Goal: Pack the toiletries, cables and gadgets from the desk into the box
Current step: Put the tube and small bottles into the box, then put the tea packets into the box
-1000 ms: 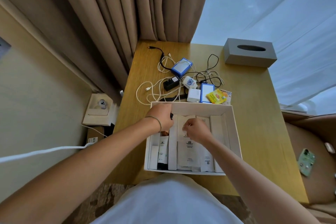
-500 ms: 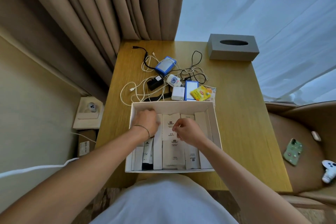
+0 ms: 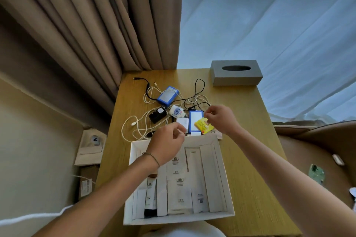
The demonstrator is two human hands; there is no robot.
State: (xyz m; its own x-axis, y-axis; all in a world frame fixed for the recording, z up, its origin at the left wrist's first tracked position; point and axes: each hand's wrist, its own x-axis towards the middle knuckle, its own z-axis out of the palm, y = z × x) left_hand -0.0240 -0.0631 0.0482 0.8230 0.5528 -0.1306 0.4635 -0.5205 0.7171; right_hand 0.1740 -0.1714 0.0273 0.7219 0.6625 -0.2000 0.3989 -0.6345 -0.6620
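The white box (image 3: 224, 183) stands on the desk's near part with several white toiletry packets (image 3: 179, 190) lying in rows inside. Behind it lie a white charger cube (image 3: 183, 122), a blue-edged white case (image 3: 195, 121), a yellow packet (image 3: 202, 127), a black adapter (image 3: 157, 115), a blue pack (image 3: 167, 96), a white patterned gadget (image 3: 176, 111) and tangled white cables (image 3: 133, 131). My left hand (image 3: 167, 144) hovers over the box's far edge, fingers loosely curled beside the charger cube. My right hand (image 3: 221, 119) reaches over the yellow packet, fingertips just above it, lifting nothing.
A grey tissue box (image 3: 236, 75) sits at the desk's far right corner. Brown curtains (image 3: 96, 25) hang behind the desk on the left. A brown chair on the right carries a green phone (image 3: 316, 174). A wall socket (image 3: 94, 140) is left of the desk.
Both hands have come up out of the box and moved forward to the gadgets behind it. The view has tilted upward.
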